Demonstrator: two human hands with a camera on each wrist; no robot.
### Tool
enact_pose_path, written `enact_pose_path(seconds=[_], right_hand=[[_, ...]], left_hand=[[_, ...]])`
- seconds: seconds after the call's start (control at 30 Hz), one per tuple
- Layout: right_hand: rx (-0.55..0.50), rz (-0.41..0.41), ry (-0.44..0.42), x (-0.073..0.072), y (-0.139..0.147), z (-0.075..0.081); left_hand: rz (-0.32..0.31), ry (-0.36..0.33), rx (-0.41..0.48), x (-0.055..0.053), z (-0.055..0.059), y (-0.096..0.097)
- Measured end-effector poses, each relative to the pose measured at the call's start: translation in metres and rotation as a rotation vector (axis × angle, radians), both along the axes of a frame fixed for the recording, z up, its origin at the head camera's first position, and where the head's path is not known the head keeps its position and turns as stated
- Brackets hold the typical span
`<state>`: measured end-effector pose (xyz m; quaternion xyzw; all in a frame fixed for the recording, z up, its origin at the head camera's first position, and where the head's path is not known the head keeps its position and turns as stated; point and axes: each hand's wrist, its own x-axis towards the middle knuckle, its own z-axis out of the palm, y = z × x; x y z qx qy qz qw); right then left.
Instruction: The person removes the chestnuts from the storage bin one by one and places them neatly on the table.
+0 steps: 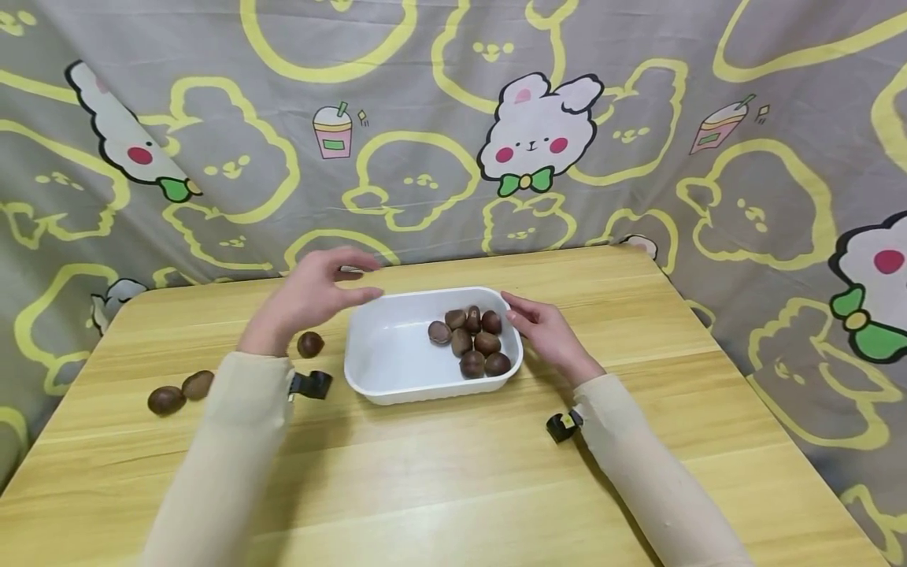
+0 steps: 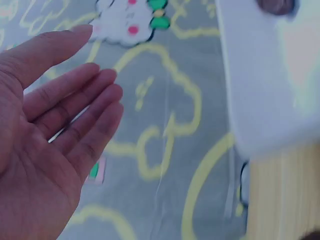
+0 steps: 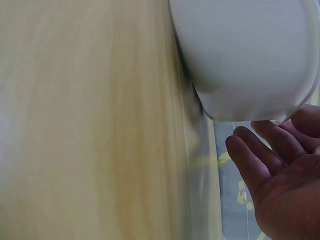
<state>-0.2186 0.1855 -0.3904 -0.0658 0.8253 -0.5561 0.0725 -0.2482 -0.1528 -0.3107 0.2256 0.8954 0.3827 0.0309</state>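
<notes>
A white rectangular tray (image 1: 397,346) sits on the table, with several brown chestnuts (image 1: 486,342) gathered in its right half. At the tray's right end my right hand (image 1: 549,335) holds the rim between thumb and fingers. The right wrist view shows this hand (image 3: 290,170) against the outside of the tray wall (image 3: 245,60). My left hand (image 1: 315,291) hovers by the tray's back left corner, thumb and fingers spread apart and nothing between them. In the left wrist view its palm (image 2: 45,145) is bare, with the tray (image 2: 270,75) off to the right.
Left of the tray lies one loose chestnut (image 1: 310,344). Two more, a darker chestnut (image 1: 166,400) and its neighbour (image 1: 198,384), lie farther left near the left forearm. A patterned grey curtain (image 1: 425,102) hangs behind the wooden table (image 1: 439,488).
</notes>
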Motion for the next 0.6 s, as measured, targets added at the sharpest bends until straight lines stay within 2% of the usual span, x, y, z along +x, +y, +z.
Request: enact_pose_path(seconds=[0.07, 0.23, 0.3, 0.43, 0.6], right_hand=[[-0.009, -0.001, 0.004, -0.002, 0.002, -0.004], [-0.049, 0.003, 0.003, -0.014, 0.009, -0.026], [-0.054, 0.001, 0.001, -0.016, 0.012, -0.033], [-0.051, -0.005, 0.003, -0.017, 0.014, -0.036], [-0.057, 0.0, 0.014, -0.017, 0.013, -0.036]], left_hand=[[-0.054, -0.019, 0.0, -0.004, -0.005, 0.016], [-0.146, -0.077, -0.029, -0.014, -0.02, 0.049], [-0.162, -0.1, -0.068, -0.017, -0.026, 0.059], [-0.192, -0.144, -0.138, -0.022, -0.037, 0.074], [-0.212, -0.206, -0.168, -0.028, -0.042, 0.081]])
